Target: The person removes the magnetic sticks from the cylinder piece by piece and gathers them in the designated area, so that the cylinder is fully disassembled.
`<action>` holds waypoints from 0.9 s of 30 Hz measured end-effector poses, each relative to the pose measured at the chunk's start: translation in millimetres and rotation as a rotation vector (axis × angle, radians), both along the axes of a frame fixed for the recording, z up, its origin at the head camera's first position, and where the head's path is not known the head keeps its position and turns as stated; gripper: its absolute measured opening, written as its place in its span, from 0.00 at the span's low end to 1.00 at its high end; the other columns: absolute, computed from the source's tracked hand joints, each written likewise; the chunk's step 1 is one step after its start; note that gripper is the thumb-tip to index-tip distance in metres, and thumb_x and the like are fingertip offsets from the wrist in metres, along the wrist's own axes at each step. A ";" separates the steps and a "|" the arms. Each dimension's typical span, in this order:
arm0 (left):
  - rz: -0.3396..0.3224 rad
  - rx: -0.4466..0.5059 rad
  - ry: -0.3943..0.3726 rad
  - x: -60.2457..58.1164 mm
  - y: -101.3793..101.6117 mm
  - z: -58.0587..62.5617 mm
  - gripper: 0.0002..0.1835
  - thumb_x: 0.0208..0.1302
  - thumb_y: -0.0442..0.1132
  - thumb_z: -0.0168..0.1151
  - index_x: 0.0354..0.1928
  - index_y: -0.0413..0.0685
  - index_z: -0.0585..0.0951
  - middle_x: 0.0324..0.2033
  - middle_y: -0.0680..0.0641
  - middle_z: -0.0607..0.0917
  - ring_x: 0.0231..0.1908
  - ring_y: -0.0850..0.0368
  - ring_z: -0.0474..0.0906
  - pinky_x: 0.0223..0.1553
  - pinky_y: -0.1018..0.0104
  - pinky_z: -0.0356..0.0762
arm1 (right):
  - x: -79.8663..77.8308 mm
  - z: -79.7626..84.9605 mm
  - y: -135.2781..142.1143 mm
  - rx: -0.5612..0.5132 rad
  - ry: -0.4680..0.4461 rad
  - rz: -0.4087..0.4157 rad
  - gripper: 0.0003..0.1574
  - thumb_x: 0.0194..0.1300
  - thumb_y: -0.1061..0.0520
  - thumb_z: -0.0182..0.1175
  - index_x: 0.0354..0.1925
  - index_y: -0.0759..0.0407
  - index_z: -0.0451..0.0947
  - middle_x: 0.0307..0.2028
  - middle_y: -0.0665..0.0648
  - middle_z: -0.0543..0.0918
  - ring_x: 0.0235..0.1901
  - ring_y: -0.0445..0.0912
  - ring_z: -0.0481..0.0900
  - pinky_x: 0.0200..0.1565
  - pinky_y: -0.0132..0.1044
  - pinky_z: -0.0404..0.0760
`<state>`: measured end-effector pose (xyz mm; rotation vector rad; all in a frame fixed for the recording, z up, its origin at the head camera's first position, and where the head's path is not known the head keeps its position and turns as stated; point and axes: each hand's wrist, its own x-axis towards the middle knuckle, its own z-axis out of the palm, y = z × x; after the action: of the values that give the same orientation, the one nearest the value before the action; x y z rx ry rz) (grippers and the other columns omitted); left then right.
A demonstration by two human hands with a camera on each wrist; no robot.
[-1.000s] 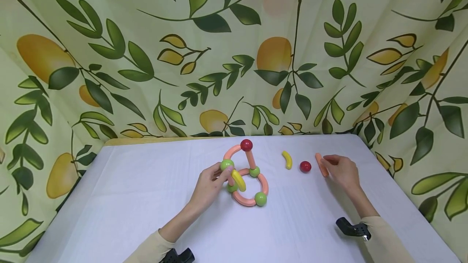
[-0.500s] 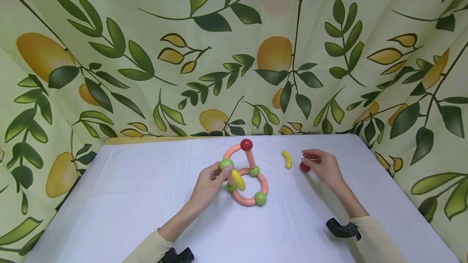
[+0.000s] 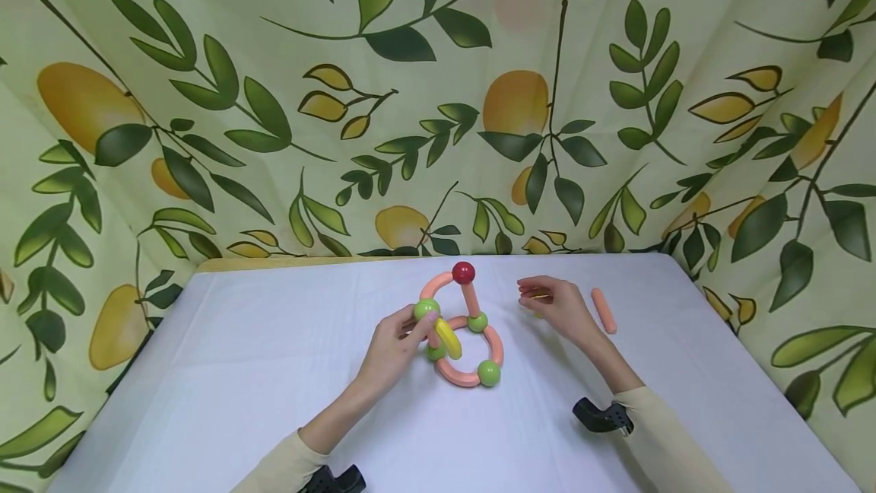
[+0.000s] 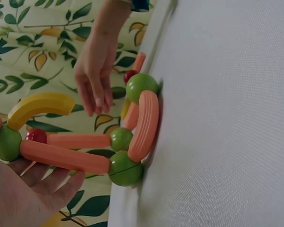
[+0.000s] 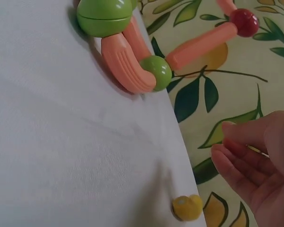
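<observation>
My left hand (image 3: 388,345) grips a ball-and-stick toy structure (image 3: 493,344) at its upper left, around a green ball (image 3: 426,309) and the salmon stick below. A ring of salmon curved sticks and green balls forms its base; a red ball (image 3: 463,272) tops it. From the gripped ball a yellow curved stick (image 4: 40,108) juts out. Over a second yellow curved stick (image 5: 187,207) on the table hovers my right hand (image 3: 563,310), fingers loosely bent, nothing between thumb and fingertips in the right wrist view. That stick is mostly hidden by the hand in the head view.
A loose salmon straight stick (image 3: 604,310) lies on the white-covered table (image 3: 239,371) to the right. Another red ball (image 4: 129,76) rests near it, hidden behind my right hand in the head view. A leaf-patterned curtain (image 3: 438,97) hangs behind the table.
My right hand has let go of the loose salmon stick and moved left, past the red ball, to above the yellow curved stick. My left hand and the structure stay in place.
</observation>
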<state>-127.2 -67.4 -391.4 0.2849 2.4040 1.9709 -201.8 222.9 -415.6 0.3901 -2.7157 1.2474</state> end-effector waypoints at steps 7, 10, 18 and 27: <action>0.014 -0.013 -0.003 -0.6 0.4 -1.8 0.14 0.71 0.49 0.58 0.41 0.45 0.82 0.26 0.43 0.85 0.46 0.58 0.79 0.48 0.62 0.74 | -2.6 -3.9 -12.7 -0.070 -0.072 0.120 0.23 0.60 0.66 0.68 0.54 0.70 0.78 0.46 0.64 0.85 0.45 0.54 0.84 0.46 0.38 0.83; 0.013 -0.019 -0.008 -0.4 0.3 -0.2 0.15 0.71 0.49 0.58 0.41 0.44 0.81 0.27 0.42 0.85 0.46 0.56 0.79 0.50 0.61 0.74 | -2.8 -6.5 -18.4 -0.077 -0.095 0.147 0.24 0.60 0.64 0.68 0.55 0.68 0.78 0.47 0.63 0.85 0.46 0.53 0.84 0.48 0.38 0.83; 0.010 -0.057 0.006 -1.5 0.9 -0.4 0.16 0.71 0.51 0.58 0.35 0.45 0.81 0.29 0.43 0.86 0.50 0.56 0.78 0.53 0.55 0.73 | -3.2 -9.6 -33.6 -0.088 -0.091 0.209 0.26 0.58 0.63 0.70 0.55 0.67 0.79 0.48 0.62 0.85 0.46 0.52 0.85 0.49 0.39 0.83; -0.014 -0.023 -0.006 -2.1 0.2 -1.8 0.16 0.70 0.51 0.58 0.42 0.44 0.81 0.27 0.38 0.85 0.45 0.51 0.80 0.45 0.62 0.71 | -1.7 -10.6 -50.7 -0.068 -0.036 0.224 0.26 0.57 0.59 0.72 0.53 0.63 0.81 0.47 0.59 0.86 0.43 0.49 0.85 0.46 0.38 0.84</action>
<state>-129.3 -67.2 -393.1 0.2944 2.4122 1.9343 -203.4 172.2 -426.2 0.6864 -2.7101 1.4090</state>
